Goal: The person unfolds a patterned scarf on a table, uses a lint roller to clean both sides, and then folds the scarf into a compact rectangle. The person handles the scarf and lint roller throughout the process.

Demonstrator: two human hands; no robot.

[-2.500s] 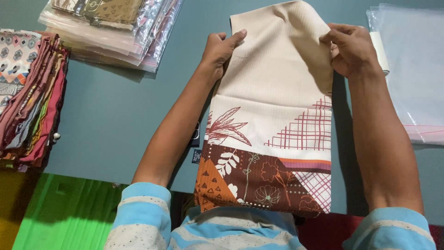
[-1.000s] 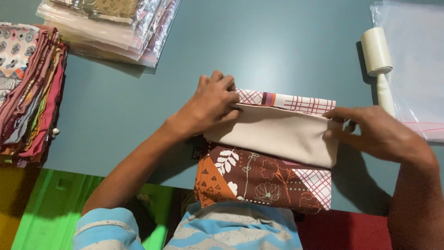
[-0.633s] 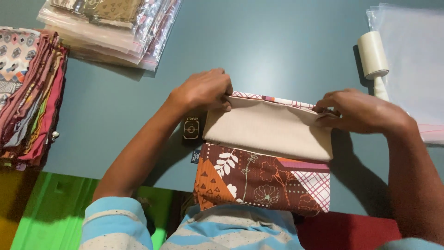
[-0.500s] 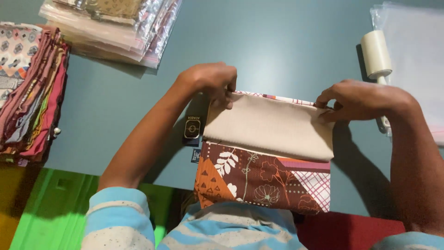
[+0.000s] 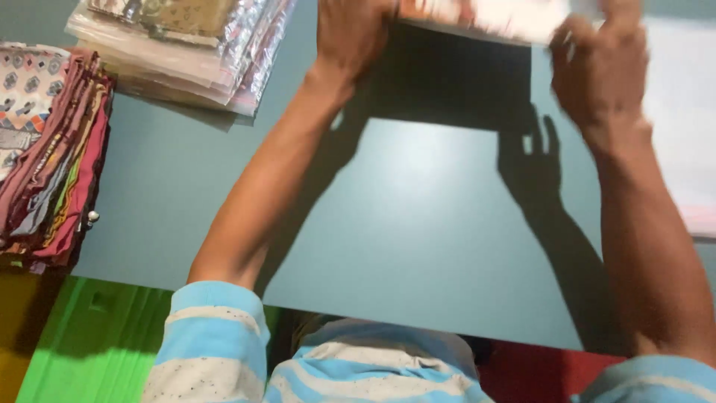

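Folded cloth (image 5: 485, 16), 1, blurred, gripped by fingers of 2 hands, left hand (image 5: 352, 33), right hand (image 5: 600, 63)

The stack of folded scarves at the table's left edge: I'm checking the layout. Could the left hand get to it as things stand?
Probably not at once: the left hand is gripping the folded cloth raised at the top, though bare table lies before the scarf stack.

Stack of folded cloths (image 5: 46, 149), many colours, at left edge of grey-blue table (image 5: 418, 246). Pile of clear plastic bags with cloth inside (image 5: 179, 46) at far left. Clear empty bags (image 5: 682, 127) at right. Green surface (image 5: 97, 343) below table edge.
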